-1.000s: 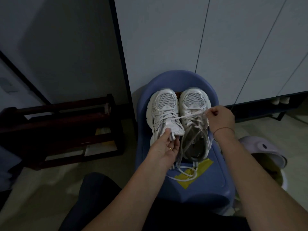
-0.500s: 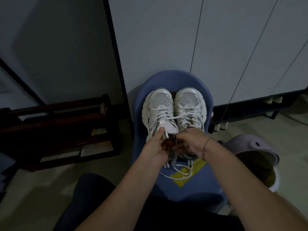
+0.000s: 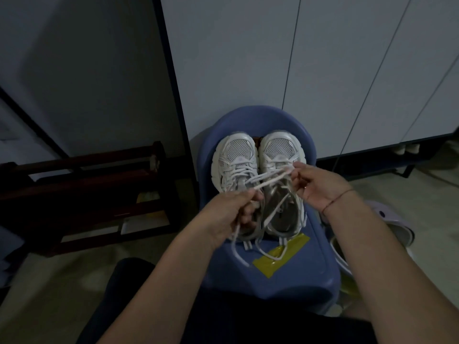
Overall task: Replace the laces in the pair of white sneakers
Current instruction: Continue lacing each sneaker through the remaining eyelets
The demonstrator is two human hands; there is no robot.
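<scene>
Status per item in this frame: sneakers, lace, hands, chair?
left sneaker, laced, upright on the chair.
right sneaker, upright, lace partly loose.
lace, stretched between both hands; ends trail on the seat.
left hand, grips the lace.
right hand, pinches the lace.
blue chair, bears both sneakers on its seat.

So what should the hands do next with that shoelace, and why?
Probably draw the hands further apart to pull the slack through. The left hand and right hand each pinch the white shoelace, stretched between them above the sneakers, while loose loops lie on the blue chair seat by the yellow tape.
</scene>
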